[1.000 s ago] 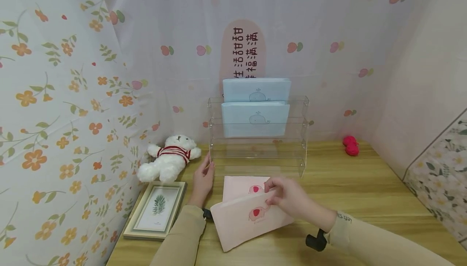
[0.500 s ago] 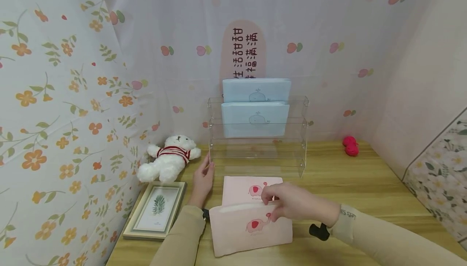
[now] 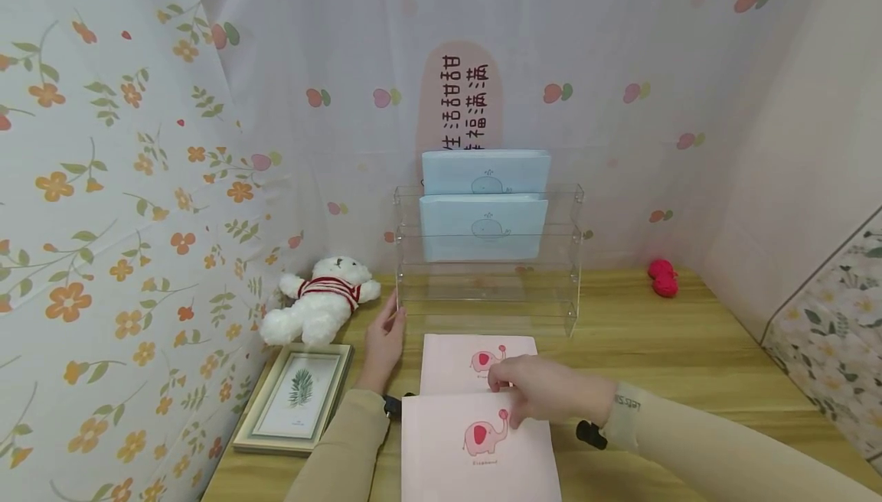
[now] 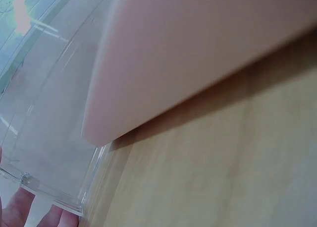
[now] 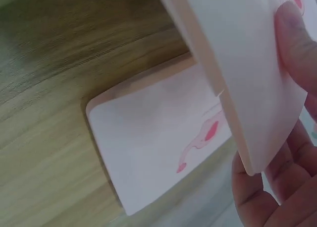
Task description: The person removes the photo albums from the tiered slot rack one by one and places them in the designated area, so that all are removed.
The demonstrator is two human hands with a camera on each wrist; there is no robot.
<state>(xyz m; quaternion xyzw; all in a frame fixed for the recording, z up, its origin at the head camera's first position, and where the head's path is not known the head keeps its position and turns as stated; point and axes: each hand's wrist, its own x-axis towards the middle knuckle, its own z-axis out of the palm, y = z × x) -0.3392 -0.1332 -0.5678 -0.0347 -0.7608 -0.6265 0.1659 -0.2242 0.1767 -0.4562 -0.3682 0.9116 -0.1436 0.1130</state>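
My right hand (image 3: 551, 387) pinches the upper edge of a pink notebook (image 3: 441, 444) with a red-eared elephant on its cover. In the right wrist view, the thumb lies on the cover of this notebook (image 5: 237, 43) and the other fingers are behind it. A second pink elephant notebook (image 3: 444, 360) lies on the table, partly behind the held one. My left hand (image 3: 383, 345) grips the left side of a clear acrylic rack (image 3: 575, 295). Through the clear panel in the left wrist view, several fingertips (image 4: 20, 207) show. Two blue whale notebooks (image 3: 448, 234) stand in the rack's upper tiers.
A white teddy bear (image 3: 320, 318) in a striped sweater lies left of the rack. In front of it is a picture frame (image 3: 292, 399) with a leaf print. A small bright pink object (image 3: 663, 278) sits at the wooden table's (image 3: 661, 364) back right.
The pink notebook in my right hand has swung from a slant to nearly straight, its cover now facing up more, and has come nearer. My left hand stays on the rack.
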